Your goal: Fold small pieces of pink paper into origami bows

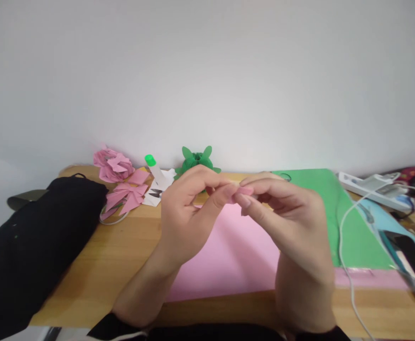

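Note:
My left hand [193, 213] and my right hand [288, 218] meet fingertip to fingertip above the desk. Both pinch a small piece of pink paper [245, 191], mostly hidden by the fingers, so its shape is unclear. Below them a large pink sheet [228, 255] lies flat on the wooden desk. Behind my left hand stands a green folded-paper figure [193, 162], partly covered by that hand.
At the back left are a crumpled pink paper flower [111, 163], pink paper pieces [127, 194], scissors [155, 193] and a glue stick [154, 168]. Black cloth [51, 237] covers the left side. Rightward lie green sheets [356, 222], a white cable [341, 232], a power strip [356, 184] and a phone [411, 255].

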Motion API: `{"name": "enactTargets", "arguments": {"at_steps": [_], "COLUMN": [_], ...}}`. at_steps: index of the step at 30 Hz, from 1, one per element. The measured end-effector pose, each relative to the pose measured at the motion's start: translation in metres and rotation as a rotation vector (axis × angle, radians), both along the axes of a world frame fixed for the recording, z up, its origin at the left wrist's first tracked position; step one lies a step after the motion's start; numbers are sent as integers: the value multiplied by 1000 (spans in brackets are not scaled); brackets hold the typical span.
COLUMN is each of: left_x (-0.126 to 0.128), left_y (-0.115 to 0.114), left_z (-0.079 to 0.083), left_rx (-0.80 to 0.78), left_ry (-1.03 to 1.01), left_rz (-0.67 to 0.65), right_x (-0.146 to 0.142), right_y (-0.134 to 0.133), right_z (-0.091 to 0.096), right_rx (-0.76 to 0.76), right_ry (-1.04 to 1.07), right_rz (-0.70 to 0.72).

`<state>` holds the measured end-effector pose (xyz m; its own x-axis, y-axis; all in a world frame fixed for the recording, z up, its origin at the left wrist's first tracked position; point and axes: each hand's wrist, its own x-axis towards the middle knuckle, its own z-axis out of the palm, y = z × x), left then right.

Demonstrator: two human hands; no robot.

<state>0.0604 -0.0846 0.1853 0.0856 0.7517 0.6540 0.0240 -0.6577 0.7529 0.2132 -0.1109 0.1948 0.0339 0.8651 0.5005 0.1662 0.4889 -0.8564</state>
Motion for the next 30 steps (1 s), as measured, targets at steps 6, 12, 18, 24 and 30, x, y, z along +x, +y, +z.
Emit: {"name": "enactTargets", "arguments": {"at_steps": [6,12,18,24,30], "left_x": [-2,-4,-6,-11,-8], "left_y": [1,0,1,2,-2], "left_z": [3,4,5,8,7], "left_rx": [-60,-114,-86,-29,-33], "left_ry": [13,49,26,93,61], "left_rz": [0,-21,-37,-48,-34], "right_x": [-4,-6,-9,-9,-11], "right_y": [1,-3,-1,1,-5], "right_z": [2,0,0,-2,-3], "right_rx": [28,71,115,96,116], "right_ry": [-112,-190,-162,-123,-83], "right_rz": [-14,-54,-17,9,-36]}}
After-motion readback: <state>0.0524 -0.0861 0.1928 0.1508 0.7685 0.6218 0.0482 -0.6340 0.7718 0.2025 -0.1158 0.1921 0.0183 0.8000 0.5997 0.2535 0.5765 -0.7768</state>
